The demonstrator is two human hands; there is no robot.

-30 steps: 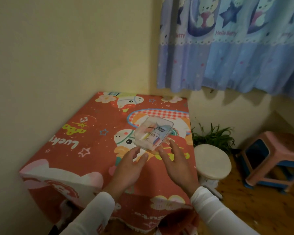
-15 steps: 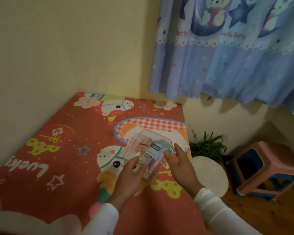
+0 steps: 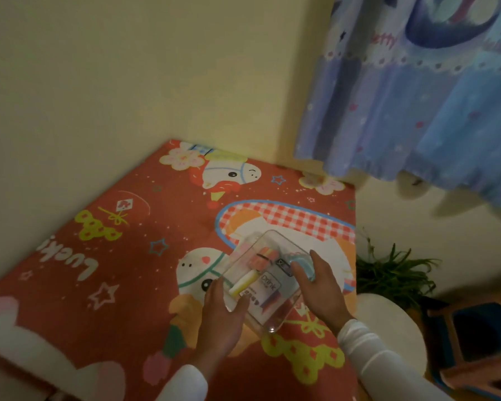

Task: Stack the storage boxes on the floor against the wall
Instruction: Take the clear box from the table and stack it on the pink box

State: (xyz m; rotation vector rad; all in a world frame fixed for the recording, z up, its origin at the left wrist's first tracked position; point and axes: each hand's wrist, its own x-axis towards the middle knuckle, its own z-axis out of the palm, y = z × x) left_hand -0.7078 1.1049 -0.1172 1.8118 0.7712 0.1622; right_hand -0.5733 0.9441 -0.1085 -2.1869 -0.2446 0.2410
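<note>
A small clear plastic storage box point(image 3: 265, 277) with colourful packets inside sits on the table covered by a red cartoon-print cloth point(image 3: 133, 256). My left hand point(image 3: 222, 316) grips the box's near left corner, thumb on top. On the box's right side rests my right hand point(image 3: 320, 287), fingers curled over its edge. Both sleeves are white. The box is slightly tilted between my hands.
The table stands in a corner against the cream wall point(image 3: 128, 82). A blue patterned curtain point(image 3: 417, 96) hangs at the upper right. To the right of the table are a green plant point(image 3: 391, 273), a round white stool point(image 3: 388, 328) and a pink-and-blue plastic stool point(image 3: 480, 342).
My hands have closed in on the clear box from both sides and taken hold of it. My head has moved nearer the table.
</note>
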